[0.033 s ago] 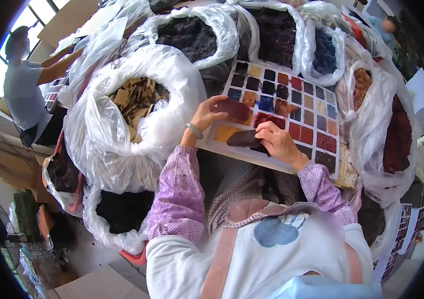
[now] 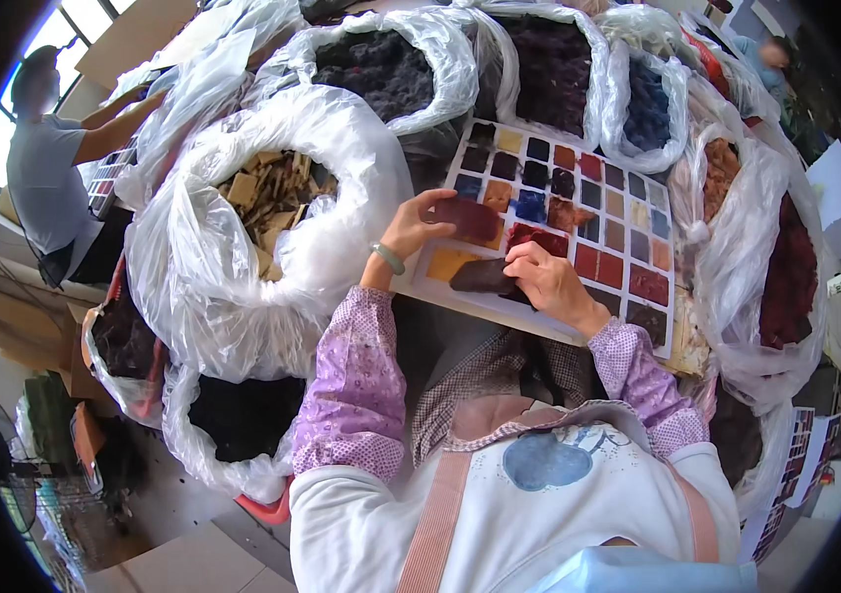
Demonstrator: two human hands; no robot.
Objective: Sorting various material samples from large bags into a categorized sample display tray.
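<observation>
A white board (image 2: 420, 282) carries rows of coloured swatches and leans in front of me at waist height. Between thumb and fingers, my left hand (image 2: 413, 229) grips a flat dark-red piece (image 2: 468, 219) over the board's left part. My right hand (image 2: 549, 282) pinches the right end of a dark-brown flat piece (image 2: 480, 277) above the lower rows. A bright-red swatch (image 2: 537, 240) shows just above my right fingers. An ochre swatch (image 2: 448, 264) lies left of the brown piece. I cannot tell what material the held pieces are.
Plastic-lined sacks surround the board: one of tan chips (image 2: 267, 212) at left, others of charcoal (image 2: 376, 74), blue (image 2: 646, 99) and dark-red material (image 2: 786, 267). A black-filled sack (image 2: 246, 418) stands near my left elbow. A person (image 2: 50, 163) works at far left, another (image 2: 766, 64) at far right.
</observation>
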